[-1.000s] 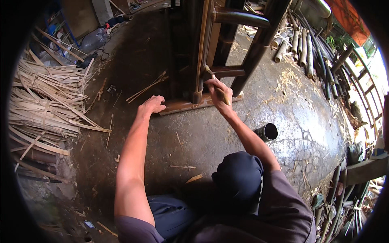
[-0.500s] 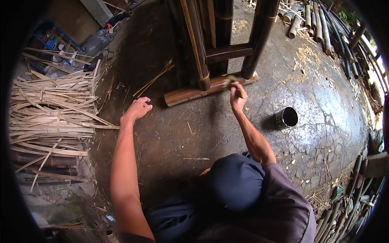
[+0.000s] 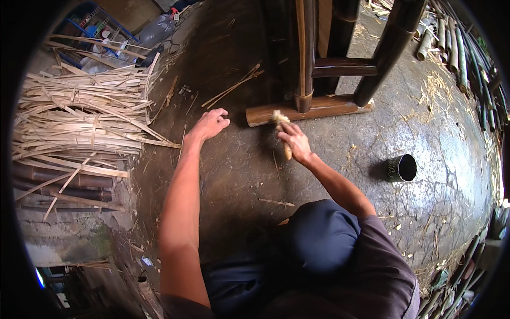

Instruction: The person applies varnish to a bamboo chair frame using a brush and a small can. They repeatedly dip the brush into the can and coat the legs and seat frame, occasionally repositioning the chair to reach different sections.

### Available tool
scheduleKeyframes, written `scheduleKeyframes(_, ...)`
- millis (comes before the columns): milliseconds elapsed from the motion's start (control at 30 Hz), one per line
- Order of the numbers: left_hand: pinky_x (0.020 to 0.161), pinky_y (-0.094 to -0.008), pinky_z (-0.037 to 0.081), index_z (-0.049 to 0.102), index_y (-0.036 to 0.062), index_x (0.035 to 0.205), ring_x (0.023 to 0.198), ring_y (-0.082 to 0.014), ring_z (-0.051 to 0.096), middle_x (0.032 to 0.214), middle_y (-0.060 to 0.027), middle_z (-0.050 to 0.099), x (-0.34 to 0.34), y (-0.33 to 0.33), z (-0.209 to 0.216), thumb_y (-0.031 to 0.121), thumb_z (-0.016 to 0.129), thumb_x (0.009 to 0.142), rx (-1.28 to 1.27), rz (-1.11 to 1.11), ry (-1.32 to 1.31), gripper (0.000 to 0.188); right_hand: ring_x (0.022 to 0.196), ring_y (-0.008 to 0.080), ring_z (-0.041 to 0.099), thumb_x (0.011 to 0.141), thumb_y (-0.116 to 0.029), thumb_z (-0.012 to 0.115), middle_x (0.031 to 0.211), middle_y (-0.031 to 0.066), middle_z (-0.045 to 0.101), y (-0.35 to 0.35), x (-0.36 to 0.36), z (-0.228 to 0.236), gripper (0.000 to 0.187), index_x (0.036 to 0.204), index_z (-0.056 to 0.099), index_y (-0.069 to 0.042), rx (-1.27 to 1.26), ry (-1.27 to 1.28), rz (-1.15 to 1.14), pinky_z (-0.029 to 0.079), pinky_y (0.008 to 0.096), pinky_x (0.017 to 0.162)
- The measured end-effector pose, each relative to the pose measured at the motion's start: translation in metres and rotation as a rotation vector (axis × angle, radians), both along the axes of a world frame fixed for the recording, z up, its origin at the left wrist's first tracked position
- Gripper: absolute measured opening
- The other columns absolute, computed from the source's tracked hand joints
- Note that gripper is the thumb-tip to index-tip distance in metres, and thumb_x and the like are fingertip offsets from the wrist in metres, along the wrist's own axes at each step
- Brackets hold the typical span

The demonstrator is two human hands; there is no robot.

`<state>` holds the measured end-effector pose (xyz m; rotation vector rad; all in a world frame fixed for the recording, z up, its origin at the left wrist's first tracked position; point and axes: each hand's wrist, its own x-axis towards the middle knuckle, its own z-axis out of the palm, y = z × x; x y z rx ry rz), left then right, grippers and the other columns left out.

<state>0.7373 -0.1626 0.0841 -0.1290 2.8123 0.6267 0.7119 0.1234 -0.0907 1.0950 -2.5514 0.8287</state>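
In my right hand (image 3: 295, 140) is a brush (image 3: 280, 118) with pale bristles and a wooden handle, the fingers wrapped round it. Its bristles meet the left part of a brown bamboo foot rail (image 3: 273, 112), which lies on the floor under a dark bamboo frame (image 3: 342, 67). My left hand (image 3: 210, 125) hovers over the floor to the left of the rail, holding nothing, its fingers loosely bent and apart. Right of my right hand stands a dark open can (image 3: 402, 168); its inside looks black.
A heap of split bamboo strips (image 3: 87, 117) lies at the left, with a blue rack (image 3: 101, 34) behind it. Bamboo poles (image 3: 461, 58) are piled at the far right. Thin sticks (image 3: 234, 85) and shavings (image 3: 435, 90) litter the concrete floor.
My right hand has swept the brush leftward along the rail, from near its right part to its left part. My left hand stays raised and empty. The whole view has shifted somewhat.
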Motion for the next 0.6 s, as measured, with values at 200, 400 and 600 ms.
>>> scheduleKeyframes(200,0.097,-0.0405,0.046,0.055,0.0043,0.126,0.111,-0.0313,0.06,0.113,-0.0161,0.066,0.009,-0.011,-0.017,0.029,0.063,0.085,-0.084,0.043,-0.204,0.049,0.13,0.0275,0.043,0.087,-0.016,0.052,0.141,0.0084,0.046,-0.077,0.002,0.001,0.033,0.117,0.062,-0.021,0.311,-0.034,0.312,0.044,0.0342,0.103)
scheduleKeyframes(400,0.091,-0.0405,0.048,0.056,0.002,0.124,0.104,-0.0316,0.063,0.107,-0.0173,0.068,0.01,-0.012,-0.014,0.027,0.063,0.087,-0.046,0.063,-0.091,0.045,0.12,0.0323,0.05,0.079,-0.013,0.063,0.133,0.0095,0.054,0.07,-0.011,-0.013,0.022,0.1,0.066,-0.015,-0.093,-0.017,-0.169,0.046,0.039,0.1)
scheduleKeyframes(600,0.09,-0.0399,0.048,0.058,0.0033,0.122,0.104,-0.0305,0.064,0.106,-0.0173,0.068,0.006,-0.023,-0.031,0.027,0.064,0.086,-0.095,-0.001,-0.178,0.044,0.128,0.0315,0.046,0.077,-0.008,0.06,0.138,0.0089,0.052,0.025,-0.003,-0.015,0.031,0.106,0.065,-0.017,-0.029,-0.133,0.009,0.044,0.0388,0.102)
